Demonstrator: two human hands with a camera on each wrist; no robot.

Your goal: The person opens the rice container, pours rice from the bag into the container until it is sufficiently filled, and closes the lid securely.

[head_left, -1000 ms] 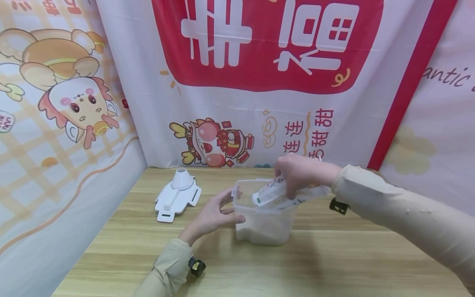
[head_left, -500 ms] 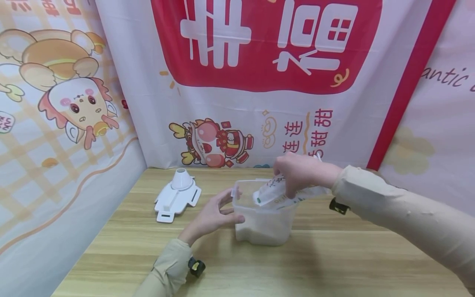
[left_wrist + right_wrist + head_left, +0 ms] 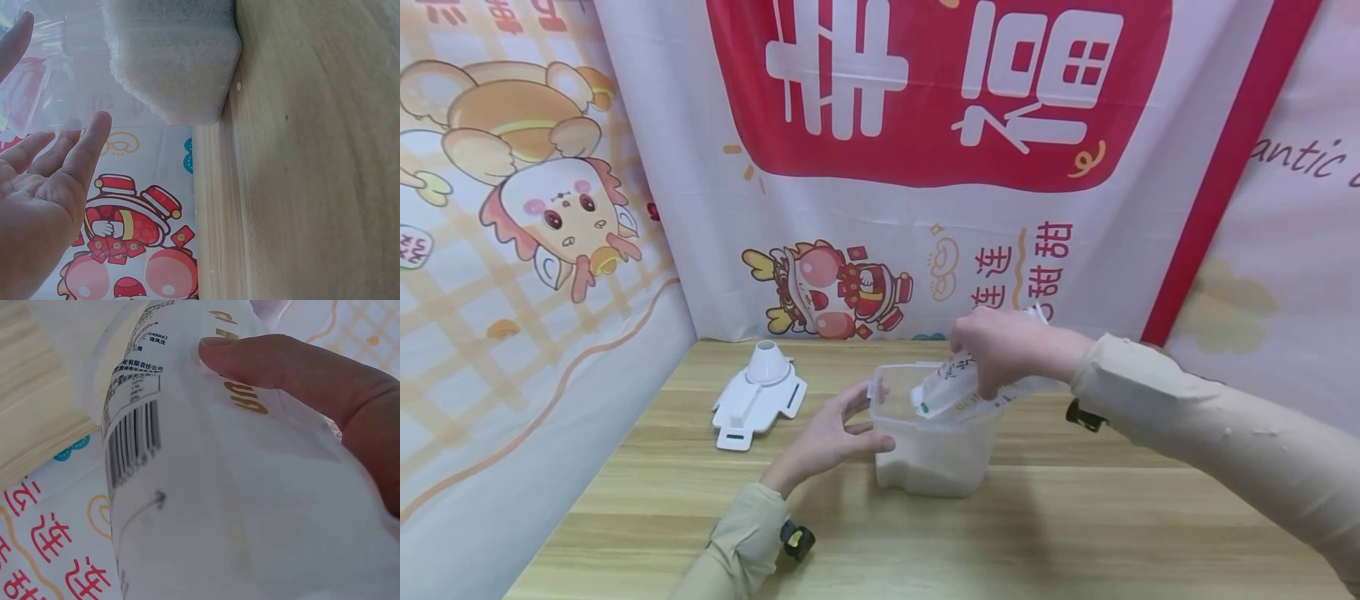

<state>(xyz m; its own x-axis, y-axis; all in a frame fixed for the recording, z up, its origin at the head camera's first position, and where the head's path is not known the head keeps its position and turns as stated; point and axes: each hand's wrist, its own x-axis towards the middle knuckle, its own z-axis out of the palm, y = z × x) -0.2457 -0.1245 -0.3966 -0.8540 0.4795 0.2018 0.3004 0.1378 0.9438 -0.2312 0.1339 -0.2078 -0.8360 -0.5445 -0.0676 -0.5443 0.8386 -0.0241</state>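
Note:
A clear plastic container (image 3: pixel 934 454) stands on the table, its lower part filled with white grains like rice (image 3: pixel 178 65). My left hand (image 3: pixel 831 433) holds its left side, thumb along the front wall and fingertips at the rim and far side. Above the container's open top, my right hand (image 3: pixel 1011 346) grips a white plastic bag (image 3: pixel 951 387) from above. The bag lies tilted, its lower left end dipping inside the rim. Gold lettering and a barcode show on the bag in the right wrist view, with my thumb (image 3: pixel 250 359) pressing into it. The bag's mouth is hidden.
A white plastic lid-like piece (image 3: pixel 758 396) with a cone-shaped spout and side clips lies on the wooden table (image 3: pixel 1075 517), left of the container. Printed cloth (image 3: pixel 940 208) hangs behind the table and along its left side.
The bag's visible end has shifted and crumpled slightly in my right hand, which stays over the container. My left hand and the container have not visibly moved.

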